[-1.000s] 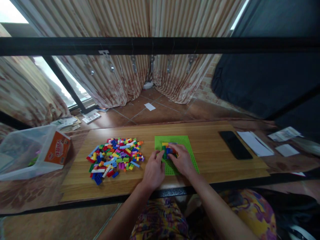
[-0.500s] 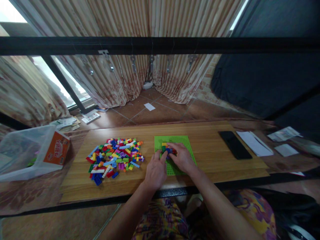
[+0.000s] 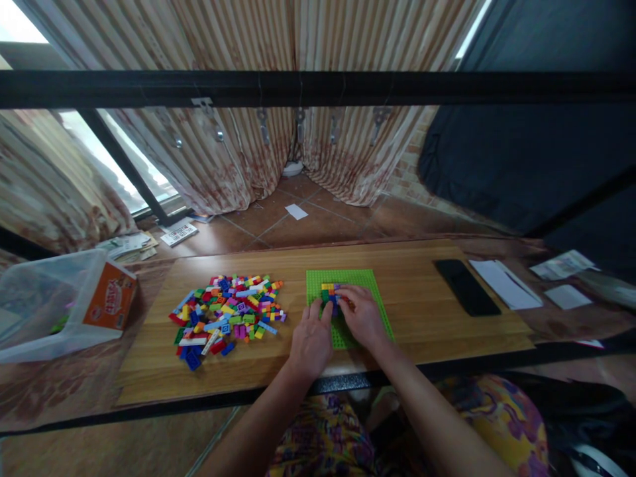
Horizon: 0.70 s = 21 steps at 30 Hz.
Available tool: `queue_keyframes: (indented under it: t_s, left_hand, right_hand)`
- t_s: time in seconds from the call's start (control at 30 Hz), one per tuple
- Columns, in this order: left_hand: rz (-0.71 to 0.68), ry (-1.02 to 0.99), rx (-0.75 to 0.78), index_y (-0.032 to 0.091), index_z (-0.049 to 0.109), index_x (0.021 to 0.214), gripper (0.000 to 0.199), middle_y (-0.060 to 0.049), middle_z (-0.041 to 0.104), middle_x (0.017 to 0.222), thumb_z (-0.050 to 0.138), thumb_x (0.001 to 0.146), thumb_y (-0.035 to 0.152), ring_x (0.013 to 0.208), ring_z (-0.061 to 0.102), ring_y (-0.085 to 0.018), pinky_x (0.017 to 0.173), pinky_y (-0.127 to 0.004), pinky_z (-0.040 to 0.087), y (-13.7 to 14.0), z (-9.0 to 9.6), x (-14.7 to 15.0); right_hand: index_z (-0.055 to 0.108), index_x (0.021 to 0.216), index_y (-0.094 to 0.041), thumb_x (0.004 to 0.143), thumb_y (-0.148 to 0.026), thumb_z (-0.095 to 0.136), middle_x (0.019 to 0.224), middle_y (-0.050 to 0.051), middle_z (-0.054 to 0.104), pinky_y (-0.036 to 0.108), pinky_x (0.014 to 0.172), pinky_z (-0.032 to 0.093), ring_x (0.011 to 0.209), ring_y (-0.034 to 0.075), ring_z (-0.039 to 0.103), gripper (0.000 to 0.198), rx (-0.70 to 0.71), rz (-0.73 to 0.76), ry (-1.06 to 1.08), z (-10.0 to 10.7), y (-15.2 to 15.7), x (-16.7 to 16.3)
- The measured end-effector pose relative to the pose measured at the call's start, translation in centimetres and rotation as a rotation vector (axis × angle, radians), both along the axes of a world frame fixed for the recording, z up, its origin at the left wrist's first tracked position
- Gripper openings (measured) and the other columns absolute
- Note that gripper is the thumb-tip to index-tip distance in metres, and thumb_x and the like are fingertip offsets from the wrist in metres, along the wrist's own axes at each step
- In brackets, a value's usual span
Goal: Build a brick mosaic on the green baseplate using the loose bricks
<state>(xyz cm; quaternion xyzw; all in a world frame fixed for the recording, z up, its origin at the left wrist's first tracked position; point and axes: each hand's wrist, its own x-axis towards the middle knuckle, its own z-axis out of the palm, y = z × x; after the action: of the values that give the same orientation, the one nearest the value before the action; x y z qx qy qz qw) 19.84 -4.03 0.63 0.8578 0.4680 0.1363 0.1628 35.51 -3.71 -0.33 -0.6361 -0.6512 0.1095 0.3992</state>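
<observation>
On the green baseplate stands a small cluster of toy building bricks, with yellow, green, blue and purple showing. My left hand lies at its left near side, thumb and fingers closed against the bricks. From the right, my right hand reaches over the plate with its fingers bent and pinched at the cluster's right side. A bit of red or orange shows by those fingertips. My fingers hide the near part of the cluster.
A heap of loose coloured bricks lies left on the wooden board. Further left is a clear plastic bin with an orange label. A black phone and white papers lie right. A dark bar crosses ahead.
My right hand's fingers have drawn back slightly to the right and closer together, so more of the cluster shows. My left hand has stayed nearly in place.
</observation>
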Motion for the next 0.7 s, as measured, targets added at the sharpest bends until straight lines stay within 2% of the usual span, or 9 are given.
queue_keyframes:
  t_s: [0.23,0.47,0.7]
  left_hand:
    - [-0.016,0.065,0.031,0.012,0.042,0.14,0.056,-0.02,0.047,0.138,0.039,0.084,0.007,0.118,0.049,-0.03,0.1,-0.044,0.044,-0.2,0.1,0.1]
    - [-0.019,0.112,0.025,0.014,0.041,0.141,0.059,-0.019,0.046,0.139,0.041,0.082,0.007,0.116,0.05,-0.03,0.096,-0.044,0.046,-0.3,0.4,0.4]
    - [-0.029,0.221,0.008,0.008,0.044,0.137,0.053,-0.022,0.05,0.127,0.036,0.084,0.004,0.107,0.053,-0.031,0.083,-0.043,0.053,-0.1,1.8,1.4]
  right_hand:
    - [0.073,0.103,-0.021,0.089,-0.014,0.041,0.114,0.01,0.066,0.045,0.098,0.045,0.109,0.024,0.053,0.035,0.023,0.039,-0.138,-0.9,-0.2,-0.5]
    - [0.073,0.102,-0.02,0.084,-0.007,0.041,0.118,0.012,0.064,0.046,0.1,0.043,0.112,0.025,0.051,0.039,-0.051,0.06,-0.181,-0.4,-0.5,-0.8]
    - [0.07,0.102,-0.022,0.085,-0.006,0.042,0.123,0.01,0.061,0.045,0.097,0.043,0.113,0.026,0.05,0.037,-0.116,0.06,-0.28,-0.1,-0.9,-0.9]
